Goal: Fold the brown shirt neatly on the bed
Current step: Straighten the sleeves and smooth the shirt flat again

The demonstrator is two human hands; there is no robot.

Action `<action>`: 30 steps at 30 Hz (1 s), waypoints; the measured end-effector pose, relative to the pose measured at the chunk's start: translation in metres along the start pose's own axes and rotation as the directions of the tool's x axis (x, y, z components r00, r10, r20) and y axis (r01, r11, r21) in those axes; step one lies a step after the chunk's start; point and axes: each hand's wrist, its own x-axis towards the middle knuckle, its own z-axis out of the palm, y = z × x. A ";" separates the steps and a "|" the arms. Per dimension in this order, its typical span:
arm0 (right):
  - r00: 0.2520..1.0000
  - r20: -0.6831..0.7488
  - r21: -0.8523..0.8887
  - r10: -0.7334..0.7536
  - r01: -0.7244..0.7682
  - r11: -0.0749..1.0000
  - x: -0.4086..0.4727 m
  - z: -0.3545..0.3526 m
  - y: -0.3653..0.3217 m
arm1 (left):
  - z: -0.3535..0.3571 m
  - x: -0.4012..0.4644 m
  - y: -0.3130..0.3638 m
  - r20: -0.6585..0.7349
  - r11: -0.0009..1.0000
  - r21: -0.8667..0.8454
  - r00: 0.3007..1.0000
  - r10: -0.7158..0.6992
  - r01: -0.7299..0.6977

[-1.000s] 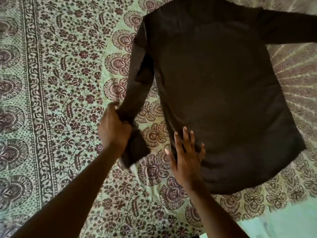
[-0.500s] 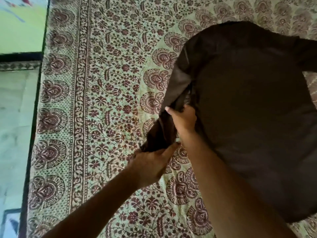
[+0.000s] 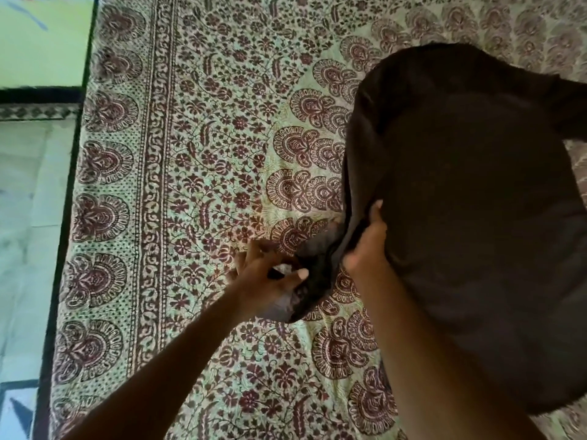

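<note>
Matte brown shirt (image 3: 470, 217) on paisley-printed bedsheet (image 3: 197, 173); both hands gripping sleeve

Your brown shirt (image 3: 470, 217) lies spread flat on the patterned bedsheet (image 3: 203, 173). Its near sleeve is bunched alongside the body.

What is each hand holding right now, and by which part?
Both hold the brown shirt. The left hand grips the cuff end of its near sleeve; the right hand pinches the same sleeve further up, beside the body.
</note>
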 end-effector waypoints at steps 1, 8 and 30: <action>0.999 0.026 -0.026 -0.023 0.023 0.999 0.002 0.001 0.002 | 0.001 -0.003 0.003 0.009 0.997 -0.077 1.000 -0.007 0.008; 0.929 -0.058 -0.397 -0.365 0.314 0.862 0.001 0.032 0.005 | -0.027 -0.013 0.006 -0.172 0.825 -0.561 0.984 -0.037 -0.067; 0.948 -0.319 0.092 -0.005 0.036 0.995 0.043 0.137 0.028 | -0.266 0.056 -0.078 -0.388 0.872 -0.481 0.871 -0.300 0.086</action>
